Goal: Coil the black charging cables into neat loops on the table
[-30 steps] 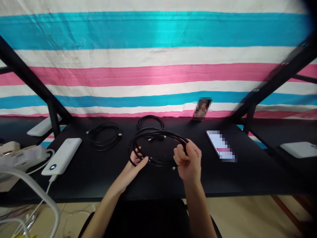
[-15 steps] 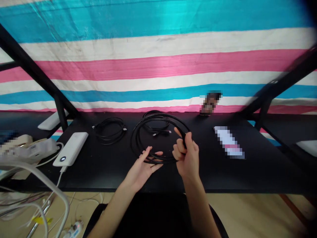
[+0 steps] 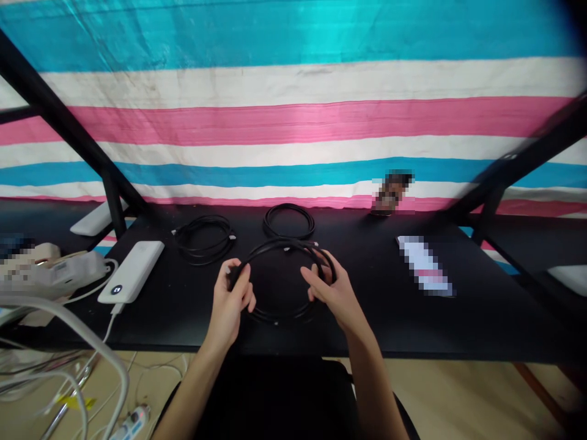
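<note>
A coiled black cable [image 3: 275, 244] is held between my two hands, close to the front of the black table. My left hand [image 3: 232, 293] is closed around the coil's left side, thumb on top. On the right side, my right hand [image 3: 332, 284] has its fingers curled round the strands, with the thumb reaching inward. Just behind lies a second black cable coil [image 3: 288, 208], its light-coloured connectors partly covered by the held loop. A third black cable coil [image 3: 202, 239] with pale connectors rests further left.
To the left, a white power bank [image 3: 132, 272] has a white cable plugged in. Further left sit a power strip [image 3: 68, 275] and looping white cables. A blurred phone-like slab [image 3: 424, 266] lies right; another pixelated object [image 3: 392, 192] stands behind. Black frame bars [image 3: 68, 131] slant at both sides.
My left hand has gone from spread fingers beneath the coil to gripping its left side. My right hand has lowered and turned inward. The coil is lower and rounder, nearer to me.
</note>
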{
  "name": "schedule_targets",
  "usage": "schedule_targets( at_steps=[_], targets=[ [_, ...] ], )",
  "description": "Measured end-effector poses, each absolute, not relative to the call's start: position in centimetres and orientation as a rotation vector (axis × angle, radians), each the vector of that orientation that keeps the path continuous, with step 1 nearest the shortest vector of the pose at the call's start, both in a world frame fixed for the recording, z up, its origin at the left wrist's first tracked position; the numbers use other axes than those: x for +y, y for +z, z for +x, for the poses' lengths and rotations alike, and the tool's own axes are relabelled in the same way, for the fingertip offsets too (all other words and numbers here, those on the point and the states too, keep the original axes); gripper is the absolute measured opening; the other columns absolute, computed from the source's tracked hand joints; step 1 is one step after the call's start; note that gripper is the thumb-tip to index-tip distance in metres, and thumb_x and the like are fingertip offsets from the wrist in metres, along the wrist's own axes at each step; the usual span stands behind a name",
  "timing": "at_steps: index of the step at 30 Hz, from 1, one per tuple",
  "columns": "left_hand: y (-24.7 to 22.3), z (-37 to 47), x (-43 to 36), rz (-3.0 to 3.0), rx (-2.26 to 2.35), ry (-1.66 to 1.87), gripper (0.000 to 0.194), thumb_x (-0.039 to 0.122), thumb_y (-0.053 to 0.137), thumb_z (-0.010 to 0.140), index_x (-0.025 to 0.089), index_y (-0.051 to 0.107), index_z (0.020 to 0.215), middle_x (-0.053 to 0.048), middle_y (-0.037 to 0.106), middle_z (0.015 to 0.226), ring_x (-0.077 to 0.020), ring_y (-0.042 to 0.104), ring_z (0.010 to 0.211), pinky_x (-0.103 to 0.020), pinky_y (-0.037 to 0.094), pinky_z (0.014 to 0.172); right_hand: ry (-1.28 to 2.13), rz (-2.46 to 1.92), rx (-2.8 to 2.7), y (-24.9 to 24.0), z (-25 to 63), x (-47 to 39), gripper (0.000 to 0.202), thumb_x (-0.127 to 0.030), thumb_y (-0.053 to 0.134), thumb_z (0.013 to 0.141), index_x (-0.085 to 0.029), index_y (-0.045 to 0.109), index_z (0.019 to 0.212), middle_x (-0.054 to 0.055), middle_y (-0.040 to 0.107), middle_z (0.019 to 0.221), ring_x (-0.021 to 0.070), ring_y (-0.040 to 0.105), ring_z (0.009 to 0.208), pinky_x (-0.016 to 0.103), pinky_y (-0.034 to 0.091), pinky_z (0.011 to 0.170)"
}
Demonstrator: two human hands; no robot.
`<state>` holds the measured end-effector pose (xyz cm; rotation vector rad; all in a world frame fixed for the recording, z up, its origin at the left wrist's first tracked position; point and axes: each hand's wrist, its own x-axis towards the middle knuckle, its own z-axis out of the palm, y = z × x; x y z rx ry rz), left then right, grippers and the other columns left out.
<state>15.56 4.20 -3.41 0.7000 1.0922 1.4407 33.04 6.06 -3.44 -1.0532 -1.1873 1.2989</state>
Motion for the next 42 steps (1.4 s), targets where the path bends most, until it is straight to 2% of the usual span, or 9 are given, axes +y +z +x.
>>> schedule_targets(
  at_steps=[2,6,12,16,19,24,32,39,42],
  targets=[
    [-3.4,15.2,4.2,0.791,1.142,1.326,0.035,0.037,0.071,0.075,0.024,0.044,0.095,0.015,0.024,0.047,-0.0015,0.019,0.033,-0.011,0.019,0.034,1.258,-1.085,-1.23,-2.7,33.4,5.7,0.037,-0.033,0.072,0.074,-0.023,0.061,0.107,-0.006,0.051,0.063,0.0063,0.042,0.047,0.02,0.041,0.046],
    [-3.0,15.1,3.9,0.97,1.199,1.182,0.031,0.037,0.065,0.08,0.026,0.046,0.101,0.013,0.033,0.053,-0.0016,0.025,0.037,-0.013,0.021,0.037,1.213,-1.063,-1.341,-1.5,34.0,4.9,0.031,-0.037,0.07,0.075,-0.023,0.068,0.103,0.002,0.061,0.078,0.0102,0.05,0.06,0.02,0.04,0.049],
    [-1.4,15.5,3.5,1.152,1.173,1.075,0.047,0.032,0.075,0.069,0.024,0.051,0.109,0.008,0.041,0.06,-0.0049,0.035,0.047,-0.015,0.028,0.043,1.403,-1.034,-1.215,-1.0,34.3,4.8,0.045,-0.053,0.05,0.086,-0.016,0.076,0.092,-0.002,0.043,0.05,0.0058,0.024,0.043,0.019,0.015,0.04],
    [-1.1,15.4,3.6,1.036,0.952,1.116,0.048,0.049,0.068,0.074,0.023,0.052,0.111,0.009,0.032,0.056,-0.0041,0.021,0.042,-0.017,0.015,0.039,1.461,-1.047,-1.116,-0.8,34.2,5.4,0.05,-0.055,0.047,0.084,-0.016,0.078,0.084,-0.004,0.03,0.042,0.0064,0.018,0.041,0.021,0.012,0.041],
    [-1.0,15.1,3.8,1.007,0.873,1.086,0.045,0.057,0.058,0.079,0.021,0.051,0.107,0.01,0.025,0.055,-0.0037,0.013,0.042,-0.017,0.009,0.04,1.426,-1.047,-1.157,-0.8,34.1,5.8,0.037,-0.047,0.057,0.081,-0.018,0.078,0.081,-0.004,0.033,0.043,0.0061,0.019,0.042,0.022,0.011,0.042],
    [-0.6,14.7,4.2,1.007,0.852,0.983,0.03,0.049,0.053,0.087,0.02,0.051,0.09,0.01,0.024,0.051,-0.0032,0.015,0.041,-0.016,0.011,0.04,1.355,-1.035,-1.246,-1.1,34.5,6.2,0.038,-0.048,0.057,0.085,-0.017,0.077,0.083,-0.007,0.027,0.043,0.006,0.019,0.042,0.023,0.014,0.044],
    [0.0,15.5,4.6,0.927,0.818,1.043,0.022,0.04,0.058,0.086,0.021,0.051,0.091,0.012,0.022,0.049,-0.0017,0.013,0.039,-0.014,0.009,0.038,1.24,-1.061,-1.212,-0.9,34.3,6.3,0.033,-0.046,0.06,0.083,-0.019,0.077,0.081,-0.006,0.03,0.043,0.0057,0.023,0.042,0.022,0.018,0.042],
    [-1.1,15.8,5.3,0.835,0.795,1.182,0.042,0.039,0.072,0.075,0.022,0.05,0.106,0.013,0.029,0.049,0.0001,0.015,0.036,-0.015,0.009,0.037,1.042,-1.109,-1.156,-1.4,33.6,6.5,0.02,-0.039,0.069,0.075,-0.022,0.078,0.081,-0.005,0.035,0.043,0.0078,0.029,0.041,0.022,0.024,0.039],
    [-1.6,16.3,5.4,0.764,0.848,1.161,0.038,0.036,0.072,0.075,0.02,0.052,0.103,0.013,0.03,0.046,-0.0008,0.018,0.036,-0.015,0.012,0.037,0.997,-1.141,-1.039,-1.9,33.4,6.7,0.025,-0.043,0.069,0.074,-0.021,0.077,0.082,-0.005,0.037,0.045,0.0073,0.029,0.041,0.022,0.022,0.037]
  ],
)
